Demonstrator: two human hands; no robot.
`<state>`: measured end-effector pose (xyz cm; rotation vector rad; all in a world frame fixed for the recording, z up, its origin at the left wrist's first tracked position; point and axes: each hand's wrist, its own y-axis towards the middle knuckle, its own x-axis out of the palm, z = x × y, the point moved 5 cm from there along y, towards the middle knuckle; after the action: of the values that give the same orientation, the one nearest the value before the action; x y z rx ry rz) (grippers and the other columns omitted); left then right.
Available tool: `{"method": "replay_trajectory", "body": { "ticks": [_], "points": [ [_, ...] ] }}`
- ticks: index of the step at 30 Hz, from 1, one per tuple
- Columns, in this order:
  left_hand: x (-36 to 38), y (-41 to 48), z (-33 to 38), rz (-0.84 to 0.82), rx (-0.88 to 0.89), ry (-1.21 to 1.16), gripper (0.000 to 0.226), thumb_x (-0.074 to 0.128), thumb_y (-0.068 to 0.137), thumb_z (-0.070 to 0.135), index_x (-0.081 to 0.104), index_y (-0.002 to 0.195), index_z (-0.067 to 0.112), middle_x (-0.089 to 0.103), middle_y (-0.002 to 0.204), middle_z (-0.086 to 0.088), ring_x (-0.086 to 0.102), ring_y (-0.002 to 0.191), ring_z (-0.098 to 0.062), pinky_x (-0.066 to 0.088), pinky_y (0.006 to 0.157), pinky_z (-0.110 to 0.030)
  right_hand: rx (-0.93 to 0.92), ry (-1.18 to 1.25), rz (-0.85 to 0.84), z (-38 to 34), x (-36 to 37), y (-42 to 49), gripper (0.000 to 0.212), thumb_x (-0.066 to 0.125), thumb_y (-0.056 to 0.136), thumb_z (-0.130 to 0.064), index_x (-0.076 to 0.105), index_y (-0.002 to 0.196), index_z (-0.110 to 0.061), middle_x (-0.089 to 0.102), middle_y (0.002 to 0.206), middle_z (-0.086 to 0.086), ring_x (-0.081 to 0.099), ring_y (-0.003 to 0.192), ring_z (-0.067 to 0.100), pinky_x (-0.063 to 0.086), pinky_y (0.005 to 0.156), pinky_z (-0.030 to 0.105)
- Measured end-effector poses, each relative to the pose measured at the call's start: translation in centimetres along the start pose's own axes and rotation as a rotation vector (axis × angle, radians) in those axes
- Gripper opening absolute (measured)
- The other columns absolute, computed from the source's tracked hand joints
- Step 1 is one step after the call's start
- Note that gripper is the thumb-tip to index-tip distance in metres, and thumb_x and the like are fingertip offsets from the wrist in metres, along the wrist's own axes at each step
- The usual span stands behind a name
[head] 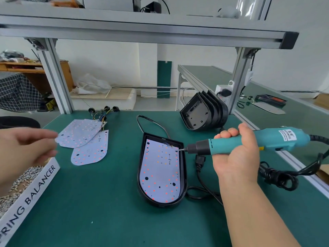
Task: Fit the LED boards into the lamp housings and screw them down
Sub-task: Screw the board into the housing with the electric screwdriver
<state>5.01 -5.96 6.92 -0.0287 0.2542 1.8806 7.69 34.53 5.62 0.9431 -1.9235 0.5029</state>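
Observation:
A black lamp housing [142, 175] lies in the middle of the green mat with a white LED board [160, 172] seated inside it. My right hand [236, 154] grips a teal electric screwdriver [267, 141], held nearly level, and its bit tip touches the board's upper right corner. My left hand [23, 148] hovers blurred at the left edge above a box of screws [21, 177], its fingers loosely extended; I cannot see anything held in it. Two loose LED boards [85, 141] with wired connectors lie at the back left.
A stack of empty black housings [204, 111] leans at the back right of the mat. The white box front [33, 193] reads "SPRING BALANCER". A coiled black power cord [277, 177] lies right of the housing. Aluminium frame posts [57, 77] stand behind.

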Motion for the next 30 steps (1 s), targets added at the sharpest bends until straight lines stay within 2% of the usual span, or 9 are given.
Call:
{"method": "replay_trajectory", "body": {
  "ticks": [1,3,7,9,12,15,22,25,30],
  "points": [
    [1.2,-0.8,0.8,-0.002,0.039,-0.036,0.019,0.057,0.09,0.0,0.07,0.094,0.014,0.073,0.073,-0.007,0.07,0.065,-0.009,0.058,0.061,-0.02,0.018,0.021,-0.001,0.0,0.1,-0.1,0.02,0.057,0.094,-0.02,0.047,0.076,-0.019,0.048,0.059,-0.009,0.046,0.049,0.01,0.045,0.055,0.02],
    [4.7,-2.5,2.2,-0.092,0.059,-0.084,0.022,0.063,0.084,0.0,0.074,0.078,0.018,0.07,0.06,-0.002,0.065,0.054,-0.006,0.052,0.052,-0.012,0.036,0.051,-0.003,-0.1,0.2,-0.3,0.022,0.057,0.093,-0.02,0.047,0.074,-0.019,0.048,0.059,-0.009,0.046,0.049,0.01,0.045,0.055,0.019],
    [12.6,-5.1,3.9,-0.276,0.026,-0.206,0.04,0.058,0.084,-0.007,0.073,0.059,0.02,0.062,0.051,0.002,0.056,0.051,-0.008,0.047,0.053,-0.016,0.054,0.094,-0.024,-0.4,0.5,-0.5,0.019,0.058,0.092,-0.019,0.047,0.075,-0.019,0.047,0.059,-0.009,0.045,0.05,0.01,0.045,0.055,0.02],
    [14.8,-5.6,4.1,-0.292,0.007,-0.214,0.048,0.053,0.084,-0.009,0.072,0.053,0.023,0.057,0.048,0.003,0.052,0.047,-0.008,0.042,0.052,-0.02,0.065,0.115,-0.025,-0.4,0.6,-0.4,0.019,0.059,0.091,-0.018,0.047,0.076,-0.018,0.047,0.059,-0.008,0.045,0.05,0.01,0.045,0.056,0.02],
    [16.2,-6.4,3.7,-0.283,-0.025,-0.238,0.042,0.054,0.081,-0.005,0.072,0.056,0.025,0.053,0.048,0.002,0.047,0.048,-0.01,0.038,0.059,-0.027,0.065,0.124,-0.026,-0.4,0.6,-0.5,0.02,0.059,0.09,-0.018,0.048,0.073,-0.019,0.047,0.06,-0.009,0.045,0.05,0.009,0.045,0.056,0.02],
    [16.2,-7.1,3.2,-0.288,-0.003,-0.18,0.022,0.055,0.064,0.015,0.074,0.064,0.027,0.055,0.05,0.003,0.046,0.052,-0.011,0.042,0.064,-0.03,0.065,0.143,-0.035,-0.4,0.7,-0.6,0.02,0.059,0.09,-0.018,0.05,0.072,-0.019,0.047,0.059,-0.009,0.045,0.049,0.009,0.045,0.055,0.019],
    [15.5,-8.1,3.3,-0.233,0.092,-0.108,0.028,0.048,0.064,0.018,0.074,0.066,0.029,0.036,0.053,-0.006,0.029,0.053,-0.019,0.027,0.048,-0.023,0.094,0.165,-0.075,0.1,1.2,-1.3,0.018,0.06,0.088,-0.02,0.051,0.074,-0.018,0.047,0.06,-0.008,0.046,0.049,0.008,0.045,0.056,0.02],
    [15.6,-8.2,3.2,-0.216,0.143,-0.113,0.025,0.06,0.085,0.005,0.07,0.08,0.027,0.054,0.056,0.004,0.045,0.053,-0.015,0.042,0.049,-0.021,0.107,0.171,-0.085,0.1,1.4,-1.5,0.018,0.059,0.089,-0.021,0.051,0.074,-0.018,0.047,0.06,-0.008,0.046,0.049,0.008,0.045,0.056,0.02],
    [15.7,-8.1,2.7,-0.213,0.099,-0.121,0.024,0.067,0.084,0.012,0.072,0.069,0.03,0.068,0.06,0.007,0.06,0.054,-0.003,0.049,0.054,-0.014,0.127,0.194,-0.098,-0.1,1.6,-1.6,0.017,0.057,0.091,-0.022,0.051,0.075,-0.018,0.047,0.06,-0.008,0.046,0.049,0.008,0.045,0.056,0.02]
  ]
}}
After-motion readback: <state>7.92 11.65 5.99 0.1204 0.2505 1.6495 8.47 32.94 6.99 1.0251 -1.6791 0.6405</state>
